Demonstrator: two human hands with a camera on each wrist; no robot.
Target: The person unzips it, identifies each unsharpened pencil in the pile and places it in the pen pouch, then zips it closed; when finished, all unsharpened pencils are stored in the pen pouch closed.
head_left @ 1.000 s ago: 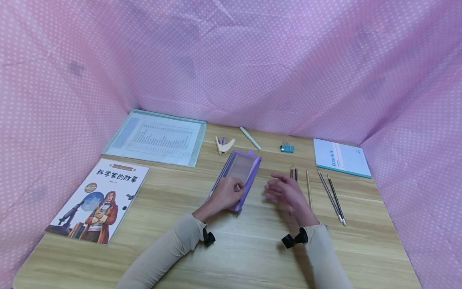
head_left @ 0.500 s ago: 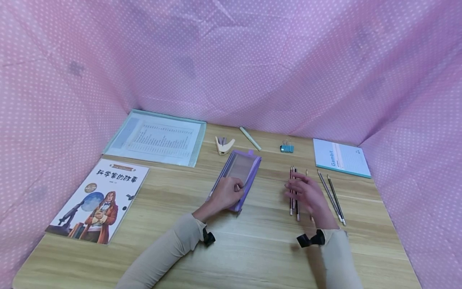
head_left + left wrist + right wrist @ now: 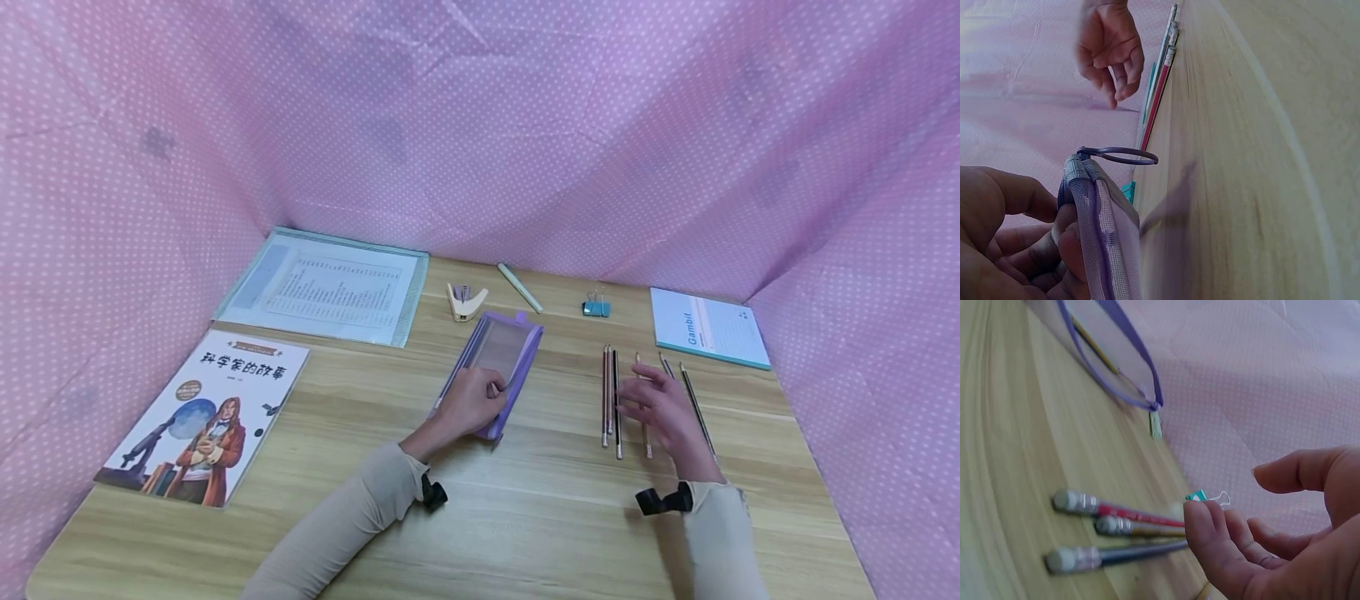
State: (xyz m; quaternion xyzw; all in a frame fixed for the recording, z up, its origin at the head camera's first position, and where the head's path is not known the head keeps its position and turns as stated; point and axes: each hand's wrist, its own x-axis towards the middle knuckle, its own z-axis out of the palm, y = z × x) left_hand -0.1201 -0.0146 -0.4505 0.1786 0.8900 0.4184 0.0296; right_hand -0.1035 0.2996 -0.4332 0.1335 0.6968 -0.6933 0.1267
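Note:
My left hand (image 3: 472, 400) pinches the edge of a purple mesh pencil case (image 3: 498, 342), its zipper seam and ring showing in the left wrist view. Through the mesh in the right wrist view a yellow and dark pencil (image 3: 1094, 340) shows inside. Over the pencils at the right hovers my right hand (image 3: 663, 412), fingers loosely bent and holding nothing. Left of it lie a red pencil (image 3: 1141, 514) and a dark pencil (image 3: 617, 417) with white erasers, another between them. A light pencil (image 3: 647, 442) and a black pencil (image 3: 697, 400) are partly hidden beneath the hand.
Along the back are a cream stapler (image 3: 467, 304), a pale green pen (image 3: 520, 287) and a teal binder clip (image 3: 596, 307). A notebook (image 3: 708, 327) lies at the right. A document folder (image 3: 322, 287) and a picture book (image 3: 206, 417) lie at the left.
My right hand has moved right, away from the pencil case and past the left group of pencils, uncovering them. The left hand and the pencil case have stayed in place.

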